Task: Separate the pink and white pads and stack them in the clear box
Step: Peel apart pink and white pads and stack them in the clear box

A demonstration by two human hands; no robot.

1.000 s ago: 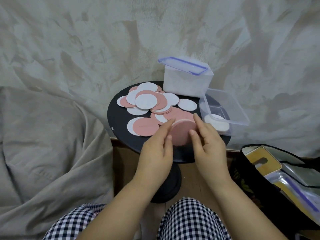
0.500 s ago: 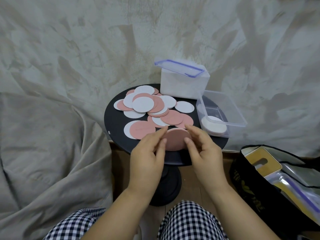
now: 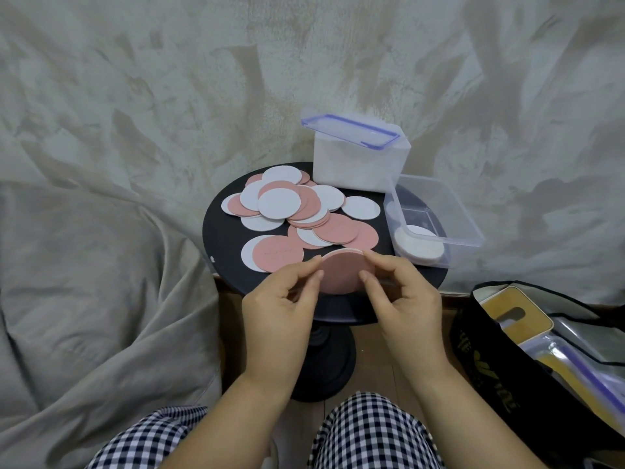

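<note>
Left hand [image 3: 277, 316], right hand [image 3: 406, 306] pinch opposite edges of pink pad [image 3: 340, 275] — over table rim [image 3: 223, 269].

A mottled grey wall [image 3: 135, 79] backs a round black pedestal bench [image 3: 223, 238] on a wooden floor [image 3: 389, 340], with rumpled grey cloth [image 3: 84, 299] left and a black bag [image 3: 490, 350] right.

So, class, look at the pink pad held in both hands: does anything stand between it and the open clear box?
Nothing visible does. The pink pad, pinched by the left hand and right hand, sits just left of the clear box, whose top is open; only bare table lies between.
</note>
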